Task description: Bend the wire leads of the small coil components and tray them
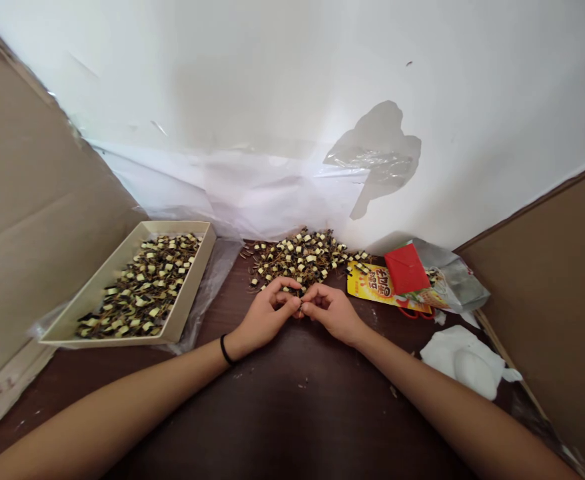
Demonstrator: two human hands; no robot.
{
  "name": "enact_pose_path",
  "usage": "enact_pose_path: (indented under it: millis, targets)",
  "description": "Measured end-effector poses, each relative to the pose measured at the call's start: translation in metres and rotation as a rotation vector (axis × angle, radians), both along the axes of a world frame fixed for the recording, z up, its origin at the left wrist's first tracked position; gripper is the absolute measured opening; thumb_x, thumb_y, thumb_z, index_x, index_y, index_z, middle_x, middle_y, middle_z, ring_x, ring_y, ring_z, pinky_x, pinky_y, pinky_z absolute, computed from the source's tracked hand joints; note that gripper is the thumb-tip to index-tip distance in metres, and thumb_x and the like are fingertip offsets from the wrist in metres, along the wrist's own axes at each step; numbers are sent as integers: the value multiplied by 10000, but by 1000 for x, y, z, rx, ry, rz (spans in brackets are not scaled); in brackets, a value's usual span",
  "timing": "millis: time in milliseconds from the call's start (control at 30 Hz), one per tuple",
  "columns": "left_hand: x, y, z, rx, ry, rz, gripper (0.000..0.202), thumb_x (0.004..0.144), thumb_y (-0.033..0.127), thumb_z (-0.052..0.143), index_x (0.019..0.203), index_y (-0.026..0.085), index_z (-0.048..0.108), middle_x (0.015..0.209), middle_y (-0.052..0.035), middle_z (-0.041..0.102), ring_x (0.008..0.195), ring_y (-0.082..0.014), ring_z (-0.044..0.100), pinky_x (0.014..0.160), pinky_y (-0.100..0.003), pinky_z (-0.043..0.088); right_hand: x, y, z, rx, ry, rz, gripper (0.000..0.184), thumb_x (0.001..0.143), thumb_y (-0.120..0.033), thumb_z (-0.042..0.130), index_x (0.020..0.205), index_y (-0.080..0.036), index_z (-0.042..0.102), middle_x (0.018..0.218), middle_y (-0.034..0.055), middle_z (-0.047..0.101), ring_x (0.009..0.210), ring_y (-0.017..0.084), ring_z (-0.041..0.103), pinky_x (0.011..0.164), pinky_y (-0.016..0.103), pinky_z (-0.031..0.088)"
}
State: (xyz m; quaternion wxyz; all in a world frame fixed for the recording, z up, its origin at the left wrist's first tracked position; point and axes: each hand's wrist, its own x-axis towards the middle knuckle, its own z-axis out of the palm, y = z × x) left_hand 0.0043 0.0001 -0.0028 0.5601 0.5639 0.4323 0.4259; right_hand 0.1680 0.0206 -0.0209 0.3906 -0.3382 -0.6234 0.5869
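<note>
My left hand [267,310] and my right hand [333,313] meet fingertip to fingertip at the near side of a heap. Thumb and forefinger of each are pinched together around a tiny part with thin copper-coloured wires [300,308]; most of it is hidden by the fingers. Just beyond lies the heap of small electronic components [300,257], pale yellow and black blocks with thin brownish wire leads. To the left, a cream tray [185,300] holds many more components of the same look [145,287].
A yellow printed packet [365,283], a red envelope-like piece [406,268] and a silver bag [455,280] lie to the right. Crumpled white tissue [465,363] sits nearer. Cardboard walls [567,300] flank the dark table [292,413]; clear plastic [217,273] lies beside the tray.
</note>
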Motion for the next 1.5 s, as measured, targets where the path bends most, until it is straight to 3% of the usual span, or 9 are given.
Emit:
enact_pose_path:
  millis: [200, 333, 467, 600, 833, 1100, 1233, 1500]
  targets:
    - [2, 0, 3, -19, 17, 81, 372, 750, 397, 631, 1006, 177, 476, 622, 47, 592, 639, -128, 600, 660, -252, 442, -3, -4, -2, 139, -54, -70, 129, 803, -290, 560, 869, -180, 564, 643, -22, 590, 521, 91, 524, 502, 220, 452]
    - [1, 1, 1, -22, -3, 129, 403, 747, 369, 634, 1055, 177, 459, 666, 41, 618, 663, -126, 602, 670, -246, 439, -6, -10, -1, 269, -109, -186, 239, 760, -188, 576, 998, -179, 559, 737, -8, 591, 578, 95, 538, 545, 221, 461]
    - [0, 2, 1, -21, 27, 134, 388, 750, 348, 630, 1056, 176, 467, 724, 16, 654, 723, -143, 623, 705, -258, 449, -6, -15, 1, 521, -239, -306, 213, 719, -136, 624, 917, -187, 560, 770, -4, 577, 611, 106, 526, 591, 231, 464]
    - [1, 1, 1, 7, 74, 88, 321, 766, 323, 608, 1025, 176, 489, 711, 11, 649, 730, -156, 631, 718, -277, 460, -4, -17, 0, 693, -323, -364, 71, 797, -150, 573, 854, -190, 557, 788, 16, 593, 621, 116, 535, 594, 232, 460]
    - [2, 0, -2, 68, 118, 66, 260, 777, 272, 592, 1005, 176, 511, 744, 4, 644, 754, -156, 631, 741, -274, 462, -3, -17, 2, 777, -308, -389, 70, 851, -181, 546, 793, -191, 585, 708, 15, 620, 608, 129, 573, 579, 235, 480]
    - [4, -3, -1, 107, 141, 41, 208, 792, 246, 585, 984, 173, 551, 744, -1, 651, 743, -153, 636, 739, -272, 474, -3, -15, 0, 760, -258, -427, 81, 838, -151, 567, 815, -192, 634, 772, 36, 689, 728, 158, 661, 675, 269, 535]
    - [6, -2, -3, 138, 167, 61, 153, 784, 257, 596, 909, 170, 589, 757, -11, 666, 724, -151, 639, 713, -264, 484, -2, -16, 3, 750, -283, -460, 97, 821, -140, 583, 747, -188, 622, 719, 29, 671, 673, 152, 639, 624, 261, 520]
    - [5, -2, -3, 96, 160, 86, 226, 776, 312, 588, 942, 161, 577, 773, -23, 685, 747, -168, 657, 700, -270, 497, -1, -14, 0, 913, -353, -474, 113, 832, -115, 548, 791, -185, 627, 754, 42, 676, 717, 163, 627, 669, 283, 515]
